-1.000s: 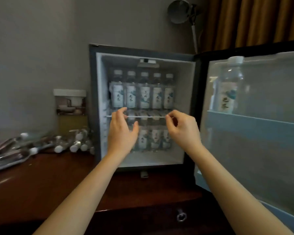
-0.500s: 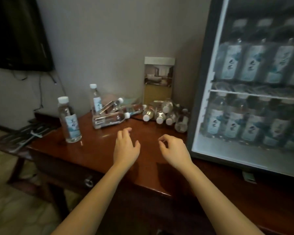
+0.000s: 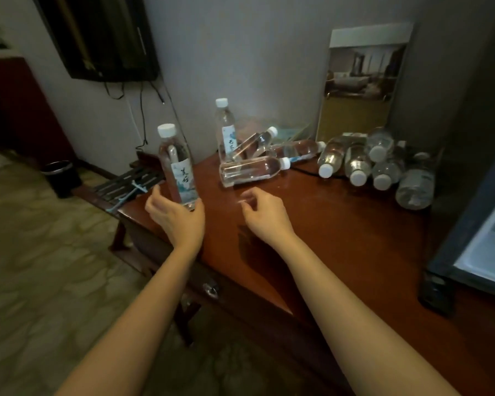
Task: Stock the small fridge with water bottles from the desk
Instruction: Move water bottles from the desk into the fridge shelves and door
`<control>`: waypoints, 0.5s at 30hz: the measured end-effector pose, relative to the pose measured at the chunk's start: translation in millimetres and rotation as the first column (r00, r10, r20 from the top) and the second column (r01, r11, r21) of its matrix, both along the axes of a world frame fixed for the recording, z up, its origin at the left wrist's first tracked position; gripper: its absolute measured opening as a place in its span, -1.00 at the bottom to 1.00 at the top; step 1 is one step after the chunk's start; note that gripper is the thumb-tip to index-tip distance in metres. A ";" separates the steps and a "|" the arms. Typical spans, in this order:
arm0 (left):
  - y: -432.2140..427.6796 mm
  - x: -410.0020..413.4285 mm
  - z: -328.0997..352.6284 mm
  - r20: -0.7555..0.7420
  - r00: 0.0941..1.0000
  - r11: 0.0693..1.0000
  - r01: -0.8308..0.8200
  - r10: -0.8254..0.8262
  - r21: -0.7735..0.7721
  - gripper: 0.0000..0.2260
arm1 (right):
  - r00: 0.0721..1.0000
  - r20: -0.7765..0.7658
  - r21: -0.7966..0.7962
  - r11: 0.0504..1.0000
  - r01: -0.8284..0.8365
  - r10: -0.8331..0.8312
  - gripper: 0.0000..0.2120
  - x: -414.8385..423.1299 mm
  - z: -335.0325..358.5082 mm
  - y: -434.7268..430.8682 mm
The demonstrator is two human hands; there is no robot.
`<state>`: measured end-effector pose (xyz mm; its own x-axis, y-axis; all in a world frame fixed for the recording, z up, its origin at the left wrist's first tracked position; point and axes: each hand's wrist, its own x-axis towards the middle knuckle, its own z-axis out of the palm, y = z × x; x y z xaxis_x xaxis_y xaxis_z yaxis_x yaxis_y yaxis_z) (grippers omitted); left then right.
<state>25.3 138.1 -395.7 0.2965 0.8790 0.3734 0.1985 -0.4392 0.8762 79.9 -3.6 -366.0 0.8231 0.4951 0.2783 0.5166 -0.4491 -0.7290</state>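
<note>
Clear plastic bottle (image 3: 178, 167) upright at desk's (image 3: 340, 232) left edge: left hand (image 3: 177, 217) spread wide round its base, better grip mid-label so it won't tip; right hand (image 3: 265, 214) loosely curled, empty.

The counter (image 3: 340, 252) is dark, glossy reddish wood, with a drawer knob (image 3: 210, 290) on its front. An upright bottle (image 3: 177, 167) stands at about 10 o'clock, right by the left edge. A second upright bottle (image 3: 225, 130) is further back at 11. Just beside that one a clear bottle (image 3: 252, 170) lies on its side, cap pointing to 3, with two more bottles (image 3: 297, 150) tipped over behind it. At 1 o'clock there's a heap of bottles (image 3: 363, 161) lying caps toward me. A photo card (image 3: 360, 81) stands behind them against the wall. The small fridge (image 3: 469, 212) sits at 3, a bit of white inside showing.
</note>
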 end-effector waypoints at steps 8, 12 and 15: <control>54.2 27.5 -1.4 0.095 0.960 0.903 0.280 -0.263 -0.325 -0.13 | 0.985 -0.172 0.268 0.960 0.075 -0.028 -0.76 12.5 -16.7 1.9; 48.8 27.9 -3.6 -0.066 0.985 0.958 0.141 -0.162 -0.252 -0.40 | 0.986 -0.164 0.287 0.956 0.066 -0.019 -0.75 11.9 -19.5 0.8; 45.8 20.7 -5.5 -0.133 0.964 0.961 0.202 -0.229 -0.189 -0.46 | 0.993 -0.117 0.243 0.969 0.033 -0.004 -0.72 10.1 -19.3 3.4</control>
<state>46.0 183.9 -401.2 0.5277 0.8347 0.1574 0.2529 -0.3313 0.9090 90.0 -0.2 -385.3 0.8650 0.4082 0.2920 0.4164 -0.2591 -0.8715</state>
